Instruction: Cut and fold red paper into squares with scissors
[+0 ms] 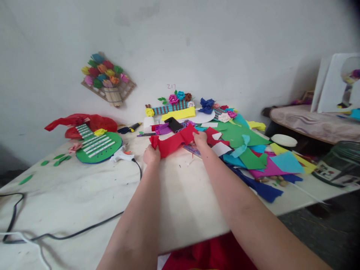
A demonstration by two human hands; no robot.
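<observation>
Long red crepe-looking paper strip (171,145) stretched between 2 hands over the white tabletop (182,195). Left hand (152,154) pinching 1 end, right hand (200,138) pinching the other. Thin strip could tear if pulled too hard. Left hand could snag the black cable (140,169) of the nearby white glue gun (122,154); can't tell if hot. Right hand could scatter loose multicoloured paper scraps (254,159).

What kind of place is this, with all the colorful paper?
Probably a craft room or workshop. Colorful paper pieces are heaped on the table, a glue gun lies there too, and a left hand and right hand hold red paper between them.
</observation>
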